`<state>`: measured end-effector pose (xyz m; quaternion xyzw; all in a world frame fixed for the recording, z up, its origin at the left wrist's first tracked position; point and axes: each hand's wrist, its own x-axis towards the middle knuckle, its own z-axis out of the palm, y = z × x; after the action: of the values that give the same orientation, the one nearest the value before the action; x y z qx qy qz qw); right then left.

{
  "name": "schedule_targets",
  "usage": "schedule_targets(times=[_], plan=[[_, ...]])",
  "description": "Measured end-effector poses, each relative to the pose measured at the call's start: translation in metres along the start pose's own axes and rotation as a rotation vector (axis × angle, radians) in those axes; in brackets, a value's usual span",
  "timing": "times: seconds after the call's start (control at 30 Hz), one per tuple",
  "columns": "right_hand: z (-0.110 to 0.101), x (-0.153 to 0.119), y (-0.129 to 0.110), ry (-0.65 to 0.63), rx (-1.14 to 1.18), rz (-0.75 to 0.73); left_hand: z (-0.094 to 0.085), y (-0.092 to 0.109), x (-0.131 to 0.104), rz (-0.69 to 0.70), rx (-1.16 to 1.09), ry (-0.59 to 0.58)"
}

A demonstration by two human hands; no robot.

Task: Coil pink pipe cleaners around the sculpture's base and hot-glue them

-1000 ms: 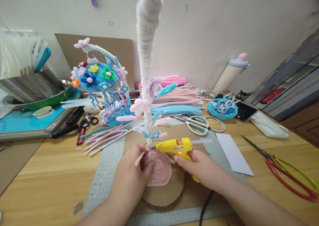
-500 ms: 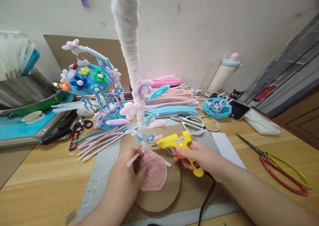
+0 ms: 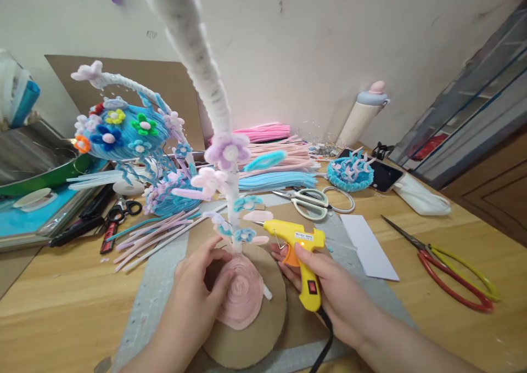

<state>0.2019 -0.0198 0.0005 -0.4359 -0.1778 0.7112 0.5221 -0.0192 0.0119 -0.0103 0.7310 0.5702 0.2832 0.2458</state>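
My left hand (image 3: 191, 293) grips the left edge of a pink fuzzy coil (image 3: 239, 299), its thumb on the coil and its fingers curled near the stem's foot. Under the coil is a round cardboard disc (image 3: 265, 329). From the coil's back edge rises a white wrapped stem (image 3: 220, 104), bent to the left at the top. The stem bears a lilac flower (image 3: 228, 151), a pale pink flower (image 3: 209, 181), small blue flowers and leaf shapes. My right hand (image 3: 329, 285) is closed around a yellow glue gun (image 3: 307, 258), nozzle pointing left toward the lower stem.
A blue jellyfish-like piece with flowers (image 3: 132, 131) stands at left. Bundles of pipe cleaners (image 3: 275, 182) lie behind. Scissors (image 3: 457, 280) are at right, others (image 3: 308, 202) behind the gun. A blue basket (image 3: 349, 173), a bottle (image 3: 362, 115) and white card (image 3: 366, 247) are also there.
The view has shifted right. The glue gun has drawn back from the stem and turned more upright. The pale strip in my left fingers no longer shows, and the stem leans more to the left.
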Motion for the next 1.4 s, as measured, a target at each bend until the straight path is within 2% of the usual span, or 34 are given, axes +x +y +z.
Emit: schedule_targets(times=[0.1, 0.2, 0.3, 0.47, 0.6, 0.77, 0.9, 1.17, 1.4], plan=[[0.0, -0.009, 0.006, 0.021, 0.076, 0.014, 0.006, -0.002, 0.0, -0.01, -0.004, 0.016], [-0.006, -0.018, 0.01, 0.058, 0.053, -0.004, 0.006, -0.006, 0.006, 0.015, -0.037, -0.044], [-0.014, -0.026, 0.011, 0.081, -0.07, -0.021, 0.001, -0.009, 0.015, 0.071, -0.06, -0.115], [-0.023, -0.034, 0.007, -0.021, -0.233, 0.049, -0.006, -0.008, 0.027, 0.174, -0.03, -0.172], [-0.02, -0.03, 0.004, -0.066, -0.459, 0.074, -0.006, -0.005, 0.026, 0.181, -0.015, -0.162], [-0.014, -0.018, 0.0, -0.018, -0.651, 0.048, -0.002, -0.007, 0.02, 0.135, 0.011, -0.109], [-0.012, -0.013, -0.002, -0.027, -0.649, 0.053, -0.001, -0.009, 0.019, 0.129, 0.061, -0.077], [-0.011, -0.008, 0.001, -0.049, -0.678, 0.06, -0.001, -0.008, 0.019, 0.155, 0.035, -0.098], [-0.012, -0.012, 0.0, -0.007, -0.611, 0.076, 0.0, -0.009, 0.02, 0.164, 0.045, -0.093]])
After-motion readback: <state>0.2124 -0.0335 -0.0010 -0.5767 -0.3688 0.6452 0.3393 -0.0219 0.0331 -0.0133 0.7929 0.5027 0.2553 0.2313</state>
